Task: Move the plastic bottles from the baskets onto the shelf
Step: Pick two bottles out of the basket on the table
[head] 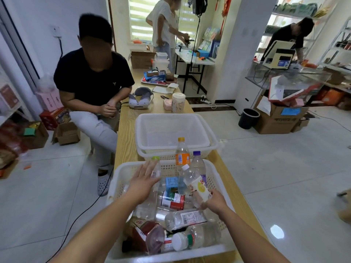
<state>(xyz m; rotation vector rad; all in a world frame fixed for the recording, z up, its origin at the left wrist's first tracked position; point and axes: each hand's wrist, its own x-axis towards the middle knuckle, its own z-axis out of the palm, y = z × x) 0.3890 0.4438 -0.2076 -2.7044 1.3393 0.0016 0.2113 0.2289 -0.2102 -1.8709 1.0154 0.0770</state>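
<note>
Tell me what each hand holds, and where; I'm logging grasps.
The right hand grips the yellow-labelled bottle by its base; the left hand is open, holding nothing.

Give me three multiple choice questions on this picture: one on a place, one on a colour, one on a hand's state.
1. Which basket holds the bottles? A near, B far, C both.
2. Cap colour on the bottle right of the orange-label bottle? A red, B purple, C black.
3. What is the right hand doing? A hanging open, B resting on the table, C gripping a bottle.
Answers: 1 A, they fill the near basket; the far basket shows none. 2 B, the purple cap shows. 3 C, it curls round a clear bottle.
</note>
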